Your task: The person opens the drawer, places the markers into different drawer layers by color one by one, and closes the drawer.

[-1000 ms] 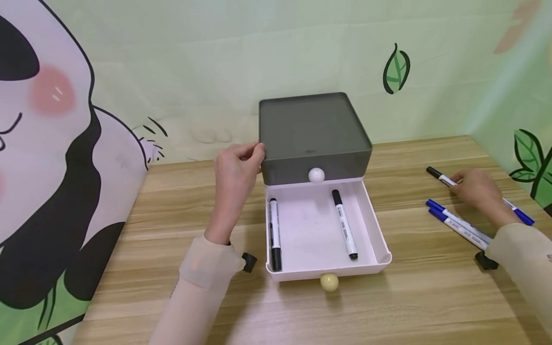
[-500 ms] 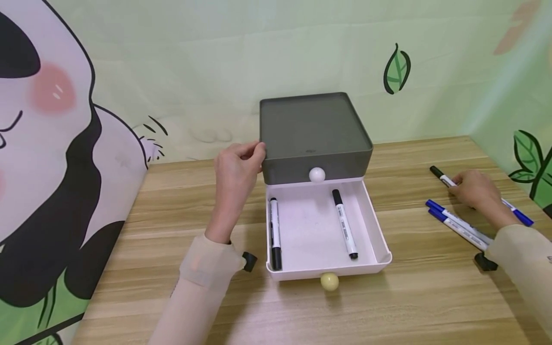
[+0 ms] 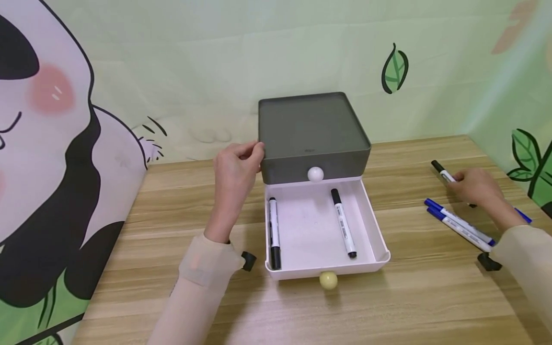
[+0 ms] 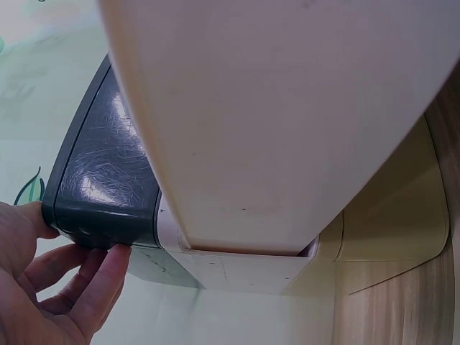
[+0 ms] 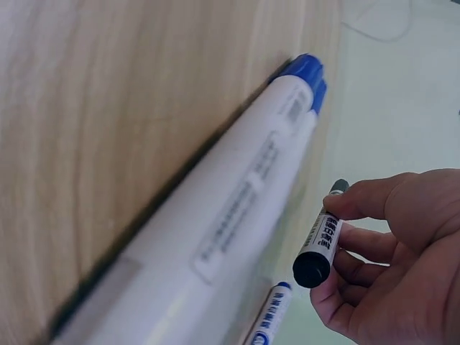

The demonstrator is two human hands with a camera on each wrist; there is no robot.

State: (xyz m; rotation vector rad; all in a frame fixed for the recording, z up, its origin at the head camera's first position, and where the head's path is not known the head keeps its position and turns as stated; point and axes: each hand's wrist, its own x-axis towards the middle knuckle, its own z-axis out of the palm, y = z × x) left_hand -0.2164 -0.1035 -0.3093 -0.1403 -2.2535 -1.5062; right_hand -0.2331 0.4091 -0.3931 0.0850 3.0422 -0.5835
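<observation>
My left hand [image 3: 236,172] pinches the front left corner of a two-tier drawer box [image 3: 312,124] with a dark grey top. In the left wrist view its thumb and fingertips lie around the dark corner. The white lower drawer [image 3: 304,230] stands pulled out, with a black-capped marker [image 3: 274,232] along its left wall and another black-capped marker [image 3: 344,225] slanting at the right. At the right, my right hand [image 3: 476,188] grips a black whiteboard marker [image 5: 320,241] between thumb and fingers. Two blue-capped markers [image 3: 459,225] lie side by side below this hand.
Another blue marker [image 3: 523,215] lies on the wooden table [image 3: 414,297], mostly hidden behind the right wrist. A white knob [image 3: 316,174] and a yellow knob [image 3: 328,280] stick out in front. A printed cloth wall [image 3: 194,72] bounds the back.
My right hand has gripped the black marker and turned it, so its near end now shows below the fingers, apart from the blue marker behind. The left hand has stayed put.
</observation>
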